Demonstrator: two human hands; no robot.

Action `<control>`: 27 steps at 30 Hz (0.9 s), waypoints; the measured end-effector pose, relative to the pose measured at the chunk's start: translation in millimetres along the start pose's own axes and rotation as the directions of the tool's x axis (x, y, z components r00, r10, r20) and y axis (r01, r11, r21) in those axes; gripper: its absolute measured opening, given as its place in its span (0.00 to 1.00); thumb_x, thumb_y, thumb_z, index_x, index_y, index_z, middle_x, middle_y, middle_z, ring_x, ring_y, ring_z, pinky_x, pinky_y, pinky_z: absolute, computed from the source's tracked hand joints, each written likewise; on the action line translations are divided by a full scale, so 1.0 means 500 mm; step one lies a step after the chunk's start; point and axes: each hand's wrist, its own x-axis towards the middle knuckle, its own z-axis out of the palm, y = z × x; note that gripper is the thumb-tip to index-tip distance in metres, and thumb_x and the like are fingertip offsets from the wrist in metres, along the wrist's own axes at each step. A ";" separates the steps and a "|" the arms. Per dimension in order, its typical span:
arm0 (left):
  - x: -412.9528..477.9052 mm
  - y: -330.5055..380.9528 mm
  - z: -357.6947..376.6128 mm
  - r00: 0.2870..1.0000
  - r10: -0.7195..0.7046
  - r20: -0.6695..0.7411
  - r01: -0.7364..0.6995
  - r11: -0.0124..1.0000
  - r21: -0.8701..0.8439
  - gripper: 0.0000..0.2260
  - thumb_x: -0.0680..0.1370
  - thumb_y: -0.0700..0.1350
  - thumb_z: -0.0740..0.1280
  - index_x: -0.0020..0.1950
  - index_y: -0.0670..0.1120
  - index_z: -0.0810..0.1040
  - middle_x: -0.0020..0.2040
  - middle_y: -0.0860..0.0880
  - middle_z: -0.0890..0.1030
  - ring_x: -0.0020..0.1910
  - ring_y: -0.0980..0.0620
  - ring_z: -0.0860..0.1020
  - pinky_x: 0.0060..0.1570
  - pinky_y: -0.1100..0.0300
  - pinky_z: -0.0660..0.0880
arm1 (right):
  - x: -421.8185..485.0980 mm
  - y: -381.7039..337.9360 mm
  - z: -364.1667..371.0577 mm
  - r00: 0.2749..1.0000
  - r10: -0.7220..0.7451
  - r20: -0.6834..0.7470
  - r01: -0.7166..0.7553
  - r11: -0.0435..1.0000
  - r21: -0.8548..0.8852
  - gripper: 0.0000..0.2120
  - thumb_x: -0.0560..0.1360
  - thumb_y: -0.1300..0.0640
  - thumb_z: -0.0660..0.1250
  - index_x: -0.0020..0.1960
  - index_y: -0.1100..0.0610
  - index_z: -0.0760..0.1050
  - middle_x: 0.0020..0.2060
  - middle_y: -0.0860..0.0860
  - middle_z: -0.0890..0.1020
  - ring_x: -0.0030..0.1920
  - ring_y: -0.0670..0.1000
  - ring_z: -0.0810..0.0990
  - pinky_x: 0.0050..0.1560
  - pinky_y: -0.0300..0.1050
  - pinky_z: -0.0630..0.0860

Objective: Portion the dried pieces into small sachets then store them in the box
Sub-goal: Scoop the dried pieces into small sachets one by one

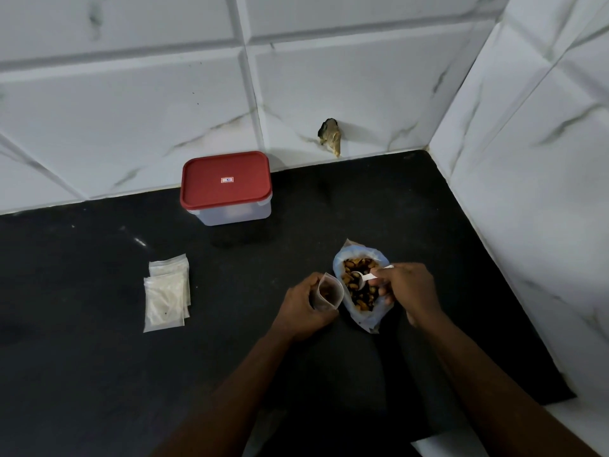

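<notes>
Our forearms (487, 384) reach forward over the black counter (99, 341). Our left hand (304, 308) has its fingers curled round a small clear sachet (329, 293), thumb on the near side, keeping its mouth gaping upward; a few brown bits show inside. Just right of those fingers, touching the sachet, sits the open blue-white bag (367, 321), full of dried pieces (357, 296).

Our right hand (408, 288) pinches the white handle of a small scoop (365, 279) between thumb and forefinger. The scoop's bowl lies down among the dried pieces, just beside the sachet's mouth. The other fingers of that hand are bent under, against the bag's right rim; whether they grip it we cannot tell.

Well left of our left fingers lies a flat stack of empty sachets (166, 295). Beyond both hands, near the tiled wall (131, 110), stands the box (230, 216), its red lid (225, 181) shut.
</notes>
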 end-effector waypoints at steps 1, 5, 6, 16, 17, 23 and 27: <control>-0.001 -0.001 0.001 1.000 0.000 0.002 0.000 1.000 0.001 0.23 0.73 0.41 0.78 0.61 0.60 0.75 0.58 0.59 0.81 0.58 0.66 0.79 0.56 0.67 0.77 | 0.001 0.000 -0.002 1.000 0.004 -0.001 -0.004 1.000 0.002 0.07 0.77 0.54 0.72 0.44 0.58 0.84 0.32 0.51 0.85 0.28 0.47 0.80 0.31 0.40 0.74; 0.000 -0.004 0.003 1.000 0.002 0.001 -0.002 1.000 -0.004 0.25 0.72 0.42 0.78 0.60 0.64 0.73 0.58 0.60 0.81 0.59 0.66 0.78 0.56 0.66 0.77 | -0.011 0.004 0.006 0.998 -0.067 -0.011 0.067 0.998 -0.003 0.06 0.76 0.54 0.72 0.43 0.55 0.85 0.32 0.52 0.85 0.29 0.46 0.81 0.33 0.40 0.74; 0.000 -0.005 0.003 1.000 0.000 0.001 0.000 1.000 -0.002 0.25 0.72 0.42 0.78 0.59 0.64 0.73 0.59 0.60 0.80 0.60 0.65 0.78 0.57 0.65 0.77 | -0.013 0.004 0.007 0.998 -0.065 -0.008 0.065 0.998 0.003 0.06 0.76 0.54 0.73 0.42 0.55 0.85 0.33 0.52 0.85 0.29 0.46 0.80 0.32 0.40 0.74; -0.003 -0.005 0.003 1.000 0.022 -0.005 -0.022 1.000 -0.006 0.25 0.73 0.41 0.78 0.60 0.64 0.74 0.59 0.60 0.81 0.60 0.65 0.78 0.58 0.66 0.77 | -0.008 -0.011 0.008 0.997 0.024 0.070 -0.031 0.995 0.097 0.06 0.78 0.55 0.71 0.44 0.57 0.83 0.40 0.54 0.87 0.39 0.52 0.83 0.41 0.45 0.78; -0.003 -0.005 0.004 1.000 0.027 -0.003 -0.028 1.000 -0.006 0.24 0.73 0.41 0.78 0.61 0.62 0.75 0.59 0.59 0.81 0.60 0.65 0.78 0.58 0.65 0.77 | -0.007 -0.010 0.010 0.997 0.029 0.073 -0.036 0.995 0.097 0.06 0.78 0.55 0.71 0.44 0.56 0.83 0.40 0.54 0.87 0.39 0.51 0.82 0.40 0.44 0.78; -0.006 -0.004 0.005 0.999 0.034 -0.009 -0.034 0.999 0.007 0.26 0.72 0.42 0.78 0.61 0.65 0.74 0.59 0.61 0.80 0.61 0.65 0.78 0.58 0.68 0.76 | -0.005 -0.011 0.005 0.995 0.051 0.083 -0.062 0.987 0.145 0.06 0.78 0.56 0.70 0.47 0.57 0.82 0.41 0.53 0.87 0.38 0.49 0.81 0.39 0.43 0.76; -0.003 -0.005 0.002 0.999 0.035 0.009 -0.035 0.999 0.009 0.25 0.72 0.42 0.78 0.62 0.62 0.74 0.60 0.60 0.80 0.61 0.65 0.77 0.58 0.68 0.76 | -0.010 -0.011 0.004 0.993 0.058 0.099 -0.078 0.974 0.211 0.05 0.78 0.57 0.69 0.48 0.58 0.82 0.41 0.52 0.88 0.37 0.47 0.81 0.37 0.41 0.75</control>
